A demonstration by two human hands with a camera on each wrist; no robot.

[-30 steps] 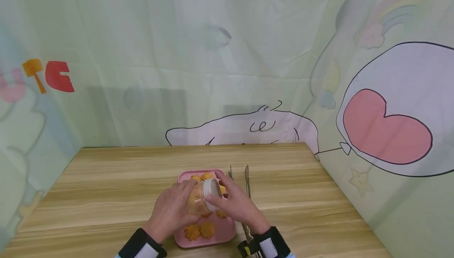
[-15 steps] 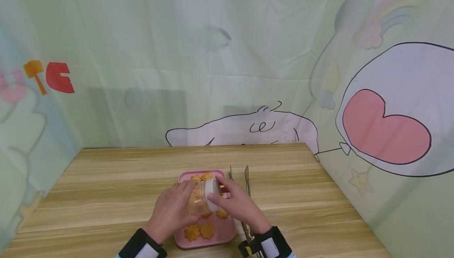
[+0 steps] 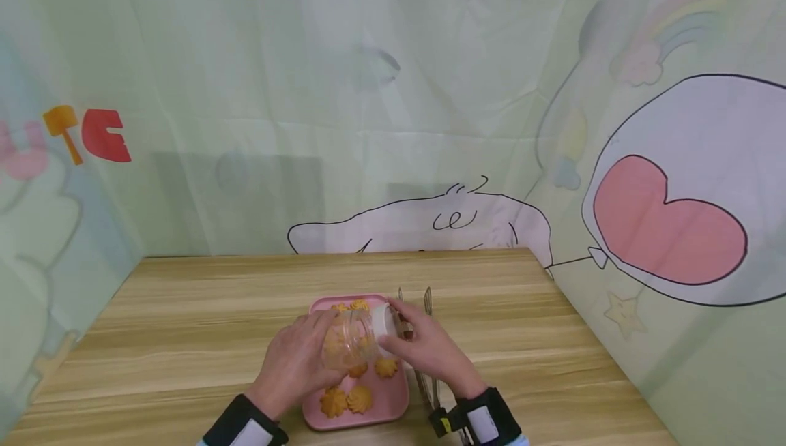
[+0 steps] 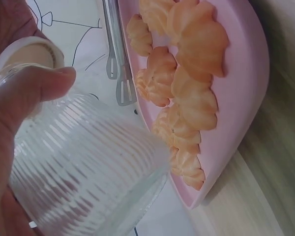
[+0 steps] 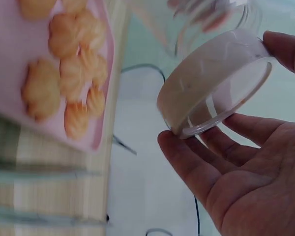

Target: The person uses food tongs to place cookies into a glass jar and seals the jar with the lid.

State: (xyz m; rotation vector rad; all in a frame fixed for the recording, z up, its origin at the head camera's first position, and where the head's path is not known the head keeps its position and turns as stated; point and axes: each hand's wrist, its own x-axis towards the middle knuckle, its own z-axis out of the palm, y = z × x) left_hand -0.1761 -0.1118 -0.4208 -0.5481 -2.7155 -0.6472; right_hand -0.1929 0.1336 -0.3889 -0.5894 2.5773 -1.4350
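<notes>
Over the pink tray my left hand (image 3: 297, 354) grips a clear ribbed jar (image 3: 350, 344), tipped on its side with its mouth toward the right. The jar (image 4: 88, 162) looks see-through along its ribbed wall in the left wrist view. My right hand (image 3: 432, 350) pinches the white lid (image 3: 383, 329) by its rim, thumb on one side and fingers on the other. In the right wrist view the lid (image 5: 211, 78) is right at the jar's mouth. Several golden flower-shaped cookies (image 3: 359, 399) lie on the tray (image 3: 389, 402) beneath, partly hidden by hands and jar.
Metal tongs (image 3: 428, 301) lie to the right of the tray, under my right wrist, with slotted ends (image 4: 125, 91) pointing away. The wooden table (image 3: 215, 316) runs back to a printed cloth wall (image 3: 245, 125).
My right hand has shifted right with the lid, and more of the jar's neck shows between the hands. My left hand and the jar have stayed nearly in place.
</notes>
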